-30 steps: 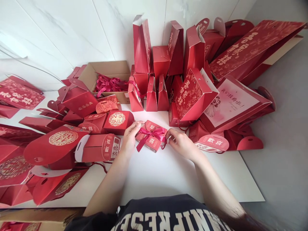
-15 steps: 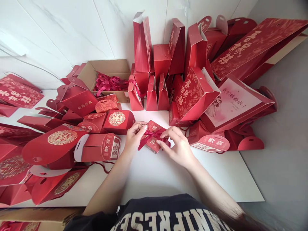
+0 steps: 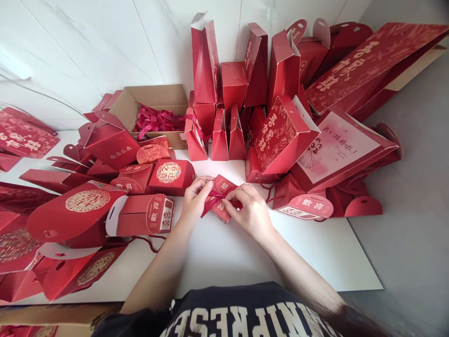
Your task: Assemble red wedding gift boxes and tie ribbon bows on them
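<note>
A small red gift box (image 3: 221,214) with pale lettering lies on the white table between my hands. Across its middle runs a dark red ribbon (image 3: 209,204), tied in a bow. My left hand (image 3: 197,195) is closed, with thumb and fingers pinching the bow's left loop at the box's left side. From the right, my right hand (image 3: 250,208) pinches the ribbon close to the knot, thumb and forefinger together. The bow's right part is mostly hidden behind those fingers.
A cardboard box (image 3: 154,96) full of loose ribbons stands at the back. Red gift boxes crowd the left, such as one with a round gold emblem (image 3: 168,173). Tall red boxes (image 3: 205,65) and a large tilted one (image 3: 284,133) stand behind and right.
My right hand has moved slightly left, its fingers now closed on the ribbon near the knot. My left hand keeps its hold. The view has shifted slightly.
</note>
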Demonstrator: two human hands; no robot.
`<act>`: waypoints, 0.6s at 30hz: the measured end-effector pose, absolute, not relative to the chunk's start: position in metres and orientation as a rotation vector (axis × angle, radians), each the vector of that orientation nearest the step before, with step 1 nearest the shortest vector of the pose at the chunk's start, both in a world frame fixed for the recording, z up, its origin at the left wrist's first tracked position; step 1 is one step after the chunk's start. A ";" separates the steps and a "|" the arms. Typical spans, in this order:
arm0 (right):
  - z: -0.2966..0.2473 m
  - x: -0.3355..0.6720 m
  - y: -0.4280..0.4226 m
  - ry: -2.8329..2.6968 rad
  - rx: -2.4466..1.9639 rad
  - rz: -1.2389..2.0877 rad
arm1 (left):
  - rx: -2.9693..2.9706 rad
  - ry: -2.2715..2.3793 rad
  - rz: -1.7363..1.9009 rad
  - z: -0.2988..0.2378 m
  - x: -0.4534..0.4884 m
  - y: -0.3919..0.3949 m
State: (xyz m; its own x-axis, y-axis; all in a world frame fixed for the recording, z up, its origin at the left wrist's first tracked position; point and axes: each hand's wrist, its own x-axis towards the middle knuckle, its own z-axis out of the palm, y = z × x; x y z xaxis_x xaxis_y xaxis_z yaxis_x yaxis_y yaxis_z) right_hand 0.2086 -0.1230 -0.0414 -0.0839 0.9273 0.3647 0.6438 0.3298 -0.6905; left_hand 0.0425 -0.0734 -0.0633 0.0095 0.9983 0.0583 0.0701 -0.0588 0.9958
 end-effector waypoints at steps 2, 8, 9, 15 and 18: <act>-0.042 0.210 -0.122 -1.823 -1.395 0.426 | 1.272 1.216 1.212 -0.065 0.043 -0.073; -0.041 0.213 -0.121 -1.869 -1.377 0.375 | 1.200 1.214 1.221 -0.067 0.045 -0.073; -0.041 0.213 -0.121 -1.875 -1.372 0.375 | 1.185 1.209 1.221 -0.067 0.045 -0.073; -0.042 0.220 -0.120 -1.925 -1.300 0.421 | 1.008 1.171 1.196 -0.060 0.050 -0.076; -0.041 0.229 -0.117 -1.974 -1.206 0.475 | 0.876 1.149 1.183 -0.054 0.053 -0.079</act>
State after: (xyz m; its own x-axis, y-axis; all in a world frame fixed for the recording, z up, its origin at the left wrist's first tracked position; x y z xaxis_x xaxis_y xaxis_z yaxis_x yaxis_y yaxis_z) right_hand 0.2290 -0.1174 -0.0408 -0.2647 0.8717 0.4124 0.5887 0.4848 -0.6468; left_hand 0.0533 -0.0785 -0.0544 -0.0081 0.9788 -0.2048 -0.2328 0.1974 0.9523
